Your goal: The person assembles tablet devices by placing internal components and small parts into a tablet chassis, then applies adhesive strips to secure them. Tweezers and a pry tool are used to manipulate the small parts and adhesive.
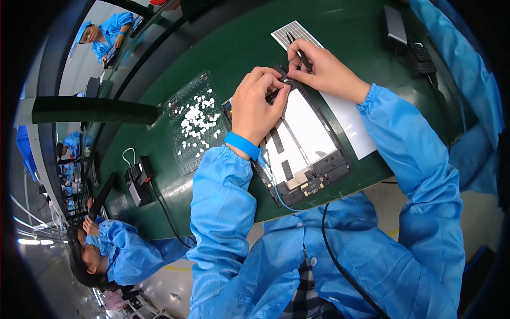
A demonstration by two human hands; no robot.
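Opened tablet-like device [313, 123], white panel in a black frame, lies under and nearside of the fingers. Its far end sits right at the fingertips of both hands; the rest stretches from there back toward the body, long axis slanting a little rightward as it nears the table edge.

Key relation, as I judge it: fingertips against that far end, so contact is at a short side and not along the length. Left hand [257, 102] is the nearer one overall, lying over the device's far left part. Right hand [325, 70] comes in from beyond the far right corner; only its thumb and index tips get to the frame.

Left fingers: curled, thumb and index nearly meeting over the frame; cannot tell if anything is between them. Right fingers: grasping black tweezers [304, 60], tips pointing away from the body, off the device. Right thumb and index also come together at the frame edge; any small part there is hidden.

Around: gridded sheet [304, 31] just beyond the right fingers, white sheet [351, 127] nearside of them, clear tray [185, 91] with white bits [195, 118] left of the left fingers.
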